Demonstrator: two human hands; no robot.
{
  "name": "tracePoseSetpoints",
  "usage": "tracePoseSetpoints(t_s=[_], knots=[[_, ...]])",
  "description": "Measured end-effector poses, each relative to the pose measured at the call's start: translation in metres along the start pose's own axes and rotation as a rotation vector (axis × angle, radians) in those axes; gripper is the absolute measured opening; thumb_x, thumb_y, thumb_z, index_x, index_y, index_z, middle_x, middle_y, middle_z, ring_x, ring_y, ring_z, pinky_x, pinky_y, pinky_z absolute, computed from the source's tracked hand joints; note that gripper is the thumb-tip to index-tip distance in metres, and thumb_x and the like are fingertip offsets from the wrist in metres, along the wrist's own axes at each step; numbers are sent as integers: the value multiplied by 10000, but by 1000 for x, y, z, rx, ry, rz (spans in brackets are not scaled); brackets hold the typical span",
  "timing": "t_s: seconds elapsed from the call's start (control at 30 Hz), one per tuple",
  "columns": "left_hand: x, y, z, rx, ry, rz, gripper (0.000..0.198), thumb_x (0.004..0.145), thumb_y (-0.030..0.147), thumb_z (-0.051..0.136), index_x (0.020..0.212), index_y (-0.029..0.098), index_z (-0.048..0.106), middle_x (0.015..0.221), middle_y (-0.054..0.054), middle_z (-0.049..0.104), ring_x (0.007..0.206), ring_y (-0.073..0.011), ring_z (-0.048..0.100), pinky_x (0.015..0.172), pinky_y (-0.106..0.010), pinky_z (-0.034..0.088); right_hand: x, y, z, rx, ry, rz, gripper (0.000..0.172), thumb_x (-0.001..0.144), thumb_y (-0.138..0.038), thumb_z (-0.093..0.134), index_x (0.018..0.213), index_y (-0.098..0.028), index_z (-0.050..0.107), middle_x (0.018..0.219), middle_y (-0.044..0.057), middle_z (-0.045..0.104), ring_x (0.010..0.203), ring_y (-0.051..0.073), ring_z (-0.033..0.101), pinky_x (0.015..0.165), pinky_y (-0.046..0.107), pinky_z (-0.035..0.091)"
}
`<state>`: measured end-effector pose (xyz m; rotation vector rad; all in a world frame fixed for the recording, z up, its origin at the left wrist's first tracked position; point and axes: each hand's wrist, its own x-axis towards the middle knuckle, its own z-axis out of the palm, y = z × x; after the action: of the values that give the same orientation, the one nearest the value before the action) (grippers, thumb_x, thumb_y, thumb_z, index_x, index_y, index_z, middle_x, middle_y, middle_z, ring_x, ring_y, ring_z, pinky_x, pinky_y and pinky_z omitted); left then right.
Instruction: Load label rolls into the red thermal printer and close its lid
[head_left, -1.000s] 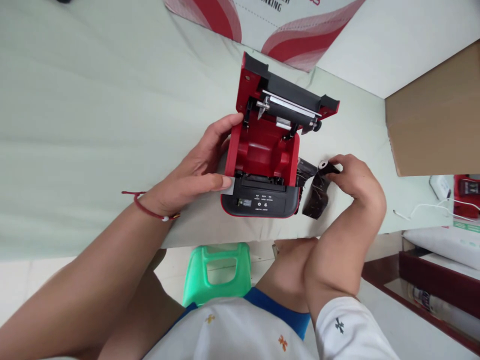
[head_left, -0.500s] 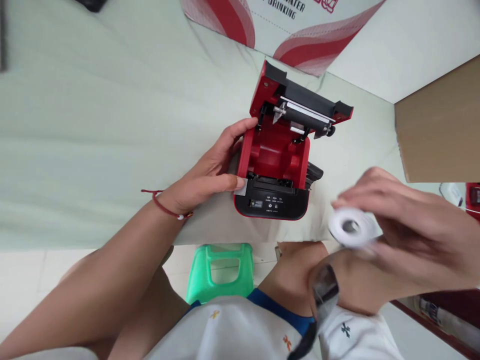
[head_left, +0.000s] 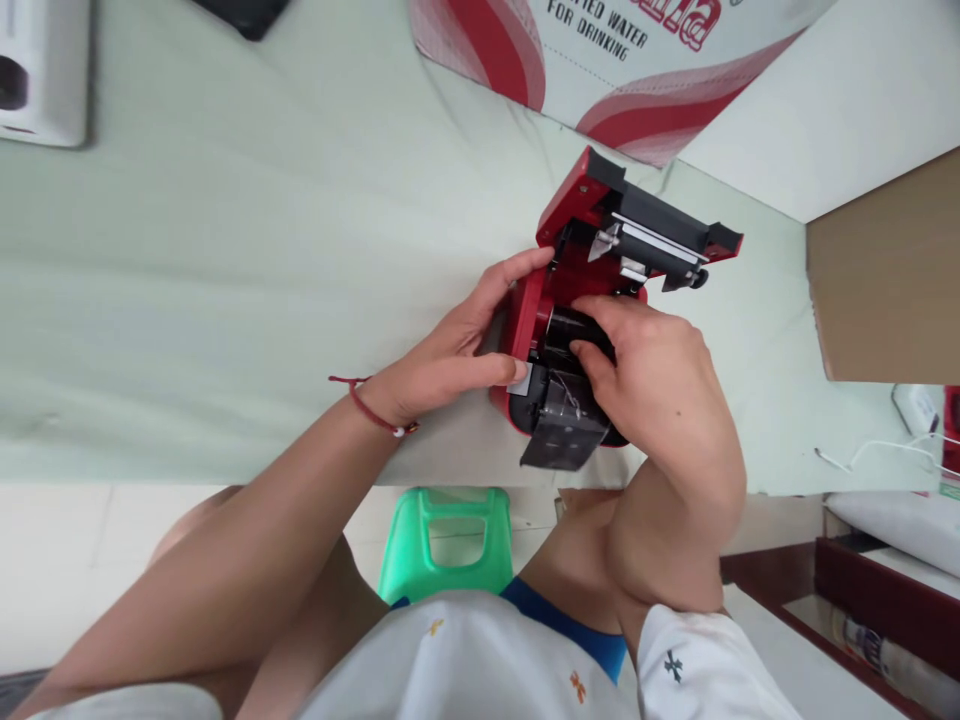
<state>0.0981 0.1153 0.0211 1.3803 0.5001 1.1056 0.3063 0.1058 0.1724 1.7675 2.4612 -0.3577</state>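
Observation:
A small red and black label printer (head_left: pixel 527 310) stands on the table with its lid (head_left: pixel 660 215) raised, showing the roller beneath. My left hand (head_left: pixel 469 345) grips the printer's left side, fingers near the hinge and thumb at the front corner beside a small grey patch. Inside the red compartment, my right hand (head_left: pixel 664 375) holds a roll of dark, glossy film (head_left: pixel 564 335) between thumb and fingers. The film's loose end (head_left: pixel 562 440) hangs over the printer's front panel and hides most of its buttons. My right hand covers the compartment's right side.
Behind the printer stands a printed carton (head_left: pixel 600 60), with a brown cardboard panel (head_left: pixel 885 270) at right. A white device (head_left: pixel 45 70) and a black object (head_left: pixel 247 12) lie at the far left. A white cable (head_left: pixel 877 447) lies at right. A green stool (head_left: pixel 409 560) is below the table edge.
My right hand has moved left, bringing the roll from beside the printer into its compartment. The loose film now lies over the front panel. My left hand keeps its grip; the view has shifted slightly.

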Motion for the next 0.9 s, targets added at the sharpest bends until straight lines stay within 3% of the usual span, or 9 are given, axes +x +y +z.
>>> tracePoseSetpoints(t_s=[0.17,0.3,0.37,0.43,0.5,0.57,0.6,0.73,0.9], knots=[[0,-2,0,60,10,40,1025,873,622,897,1774,458,437,1864,-18,472,1750,-467,398,1443,-671,389,10,7,9,-75,-10,9,373,1032,-232,633,1335,-302,839,1129,94,905,965,386,853,842,523,678],[2,-6,1,84,24,79,1070,872,647,896,1795,472,384,1910,-3,396,1774,-460,360,1456,-679,366,1,17,-5,111,-77,-114,402,1088,-241,570,1385,-262,839,1470,106,836,1294,394,818,1101,583,660],[3,-10,2,78,35,99,1106,863,676,895,1805,494,345,1931,18,352,1795,-453,321,1471,-681,337,-11,20,-16,272,-42,-158,353,1100,-271,599,1339,-289,859,1466,71,840,1322,360,810,1157,551,648],[5,-13,4,68,42,115,1120,869,698,880,1812,522,303,1944,39,318,1813,-445,284,1486,-687,297,-21,21,-24,388,193,-63,263,1114,-332,652,1218,-301,891,1238,71,896,1149,343,852,1059,519,686],[6,-14,5,65,57,127,1127,876,720,862,1816,540,267,1952,51,292,1825,-436,258,1498,-685,257,-26,21,-25,435,610,79,264,1132,-375,662,1168,-270,902,1067,94,876,1010,340,853,945,500,697],[7,-12,5,79,75,128,1156,863,746,864,1819,542,248,1961,53,266,1841,-434,208,1506,-681,219,-22,21,-20,418,896,130,326,1157,-370,618,1305,-246,880,1222,126,845,1145,364,839,965,494,676],[7,-11,4,90,81,127,1177,847,755,875,1819,539,247,1966,51,251,1849,-439,171,1506,-688,199,-18,22,-16,400,923,104,368,1169,-350,584,1413,-256,843,1359,133,813,1287,381,805,1020,498,657],[7,-2,-1,123,83,134,1204,817,741,911,1813,560,259,1992,64,164,1864,-459,45,1496,-738,126,-7,26,-8,401,676,-84,507,1190,-246,484,1657,-284,676,1621,148,708,1582,382,639,1263,539,533],[15,8,-5,77,138,194,976,915,773,792,1773,597,361,1964,134,255,1866,-424,93,1512,-686,154,-30,31,-24,426,552,0,381,1208,-324,525,1408,-252,841,1299,106,878,1287,336,831,1147,518,656]])
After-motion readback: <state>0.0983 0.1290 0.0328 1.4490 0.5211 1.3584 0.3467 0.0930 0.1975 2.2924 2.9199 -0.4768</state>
